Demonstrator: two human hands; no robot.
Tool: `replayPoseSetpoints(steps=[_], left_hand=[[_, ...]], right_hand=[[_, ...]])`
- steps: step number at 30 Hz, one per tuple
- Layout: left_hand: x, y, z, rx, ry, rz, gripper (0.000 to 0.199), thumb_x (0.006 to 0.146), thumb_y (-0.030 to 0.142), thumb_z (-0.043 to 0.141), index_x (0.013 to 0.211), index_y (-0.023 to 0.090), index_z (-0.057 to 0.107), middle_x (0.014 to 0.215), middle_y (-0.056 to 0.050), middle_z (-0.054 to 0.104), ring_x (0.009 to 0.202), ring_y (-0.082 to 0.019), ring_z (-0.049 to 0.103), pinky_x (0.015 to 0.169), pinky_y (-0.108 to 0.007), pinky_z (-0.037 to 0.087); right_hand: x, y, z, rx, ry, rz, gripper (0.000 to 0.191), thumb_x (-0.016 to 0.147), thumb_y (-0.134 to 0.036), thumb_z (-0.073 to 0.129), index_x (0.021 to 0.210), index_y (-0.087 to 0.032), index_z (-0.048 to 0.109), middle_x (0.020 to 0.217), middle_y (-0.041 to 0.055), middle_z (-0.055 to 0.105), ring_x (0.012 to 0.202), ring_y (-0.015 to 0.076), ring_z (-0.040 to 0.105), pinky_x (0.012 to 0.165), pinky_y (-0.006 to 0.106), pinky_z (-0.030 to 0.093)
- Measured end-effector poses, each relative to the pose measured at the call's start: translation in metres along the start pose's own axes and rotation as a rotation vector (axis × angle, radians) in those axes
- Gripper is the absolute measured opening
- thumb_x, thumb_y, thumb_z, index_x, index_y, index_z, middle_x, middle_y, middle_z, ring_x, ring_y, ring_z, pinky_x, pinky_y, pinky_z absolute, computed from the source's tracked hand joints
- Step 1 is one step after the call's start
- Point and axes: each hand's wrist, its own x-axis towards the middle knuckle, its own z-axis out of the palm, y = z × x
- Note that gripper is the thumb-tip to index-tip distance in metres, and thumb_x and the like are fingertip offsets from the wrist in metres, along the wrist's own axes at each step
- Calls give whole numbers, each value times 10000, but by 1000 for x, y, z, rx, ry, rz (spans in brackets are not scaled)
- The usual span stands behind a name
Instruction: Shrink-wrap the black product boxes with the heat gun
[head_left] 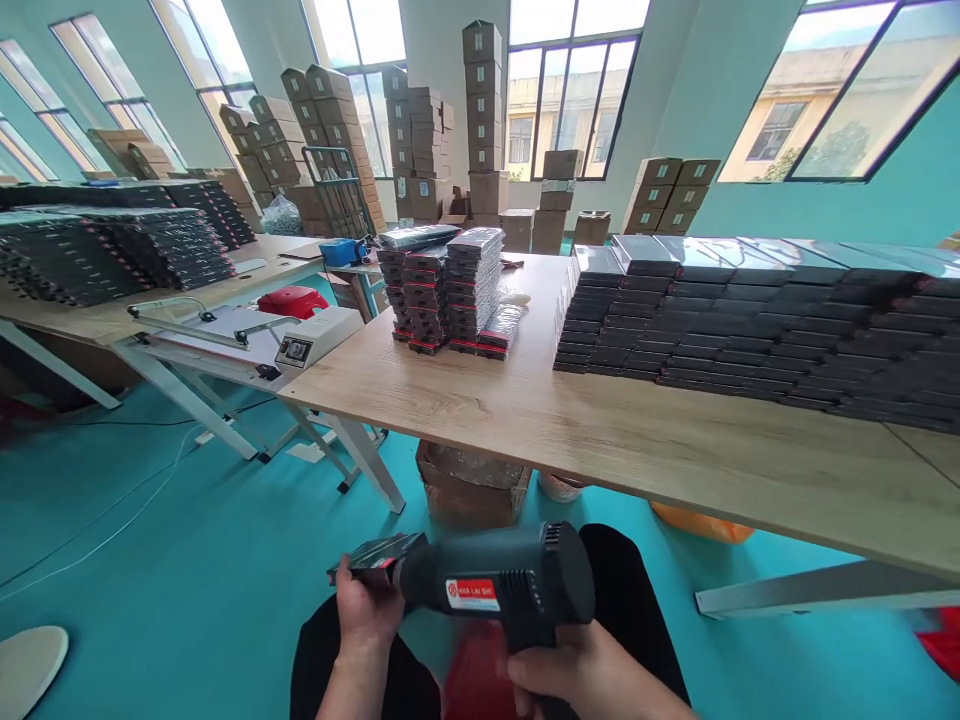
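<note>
In my right hand (559,665) is a dark heat gun (495,575) with a red and white label, its fingers wrapped round the handle. The nozzle points left, close against a flat black box (379,552) with a shiny top. My left hand (367,610) grips that box from below, above my lap. The nozzle hides part of the box's right end. Similar wrapped boxes (472,290) stand in small stacks on the wooden table (450,395) in front of me.
Long rows of stacked black boxes (750,320) cover the table's right side. A sealing machine (315,335) stands at left, near more stacked boxes (112,250). Beneath the table sits an open carton (472,495). Brown cartons (480,100) are piled along the windows.
</note>
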Motion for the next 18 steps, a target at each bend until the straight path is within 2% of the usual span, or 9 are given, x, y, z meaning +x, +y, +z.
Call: replayPoseSetpoints(steps=[3, 4, 7, 9, 12, 14, 16, 18], left_hand=[[-3, 0, 6, 21, 86, 69, 538, 964, 459, 401, 1381, 156, 557, 1045, -148, 748, 976, -325, 717, 896, -567, 555], [-5, 0, 9, 26, 108, 70, 537, 966, 456, 402, 1389, 157, 547, 1058, -147, 742, 966, -319, 716, 873, -554, 566], [-11, -1, 16, 36, 142, 54, 537, 969, 449, 399, 1381, 141, 553, 1061, -158, 730, 916, -309, 715, 804, -523, 587], [-14, -2, 20, 33, 131, 53, 539, 969, 456, 398, 1361, 130, 571, 1050, -166, 728, 899, -309, 716, 778, -508, 594], [-16, -3, 23, 2, 122, 54, 519, 970, 449, 410, 1340, 128, 581, 1035, -161, 730, 888, -299, 723, 766, -481, 602], [-19, -1, 23, -34, 119, 50, 447, 962, 397, 436, 1301, 157, 599, 1010, -127, 736, 879, -283, 731, 768, -466, 608], [-24, 2, 24, -63, 78, 39, 381, 922, 322, 479, 1242, 181, 628, 981, -101, 745, 893, -279, 740, 772, -449, 613], [-28, 5, 25, -61, -5, 9, 382, 856, 255, 508, 1203, 180, 649, 952, -98, 756, 908, -287, 745, 773, -435, 614]], right_hand=[[2, 2, -5, 56, 164, -79, 268, 666, -373, 700, 802, -147, 654, 604, 11, 618, 565, 168, 542, 561, 309, 422], [1, 2, -7, 62, 156, -68, 271, 663, -373, 705, 803, -149, 647, 598, 9, 616, 559, 167, 542, 553, 305, 421], [-5, 0, -10, 42, 0, 44, 251, 658, -322, 702, 824, -137, 664, 577, 8, 620, 528, 147, 534, 550, 289, 411], [-5, 2, -9, 60, -28, 33, 275, 665, -331, 700, 847, -125, 686, 586, 11, 621, 535, 143, 536, 554, 286, 410], [2, 11, -14, 99, 105, -81, 320, 678, -414, 718, 793, -116, 690, 629, 31, 627, 561, 157, 550, 546, 296, 431], [7, 17, -22, 134, 169, -83, 365, 693, -421, 737, 876, -107, 700, 701, 50, 663, 581, 163, 572, 547, 297, 449], [7, 21, -32, 202, 150, -49, 426, 709, -402, 751, 1010, -106, 696, 791, 69, 693, 621, 172, 599, 548, 290, 460], [2, 23, -40, 262, 104, -38, 454, 713, -396, 762, 1058, -108, 696, 842, 82, 700, 644, 175, 608, 536, 281, 459]])
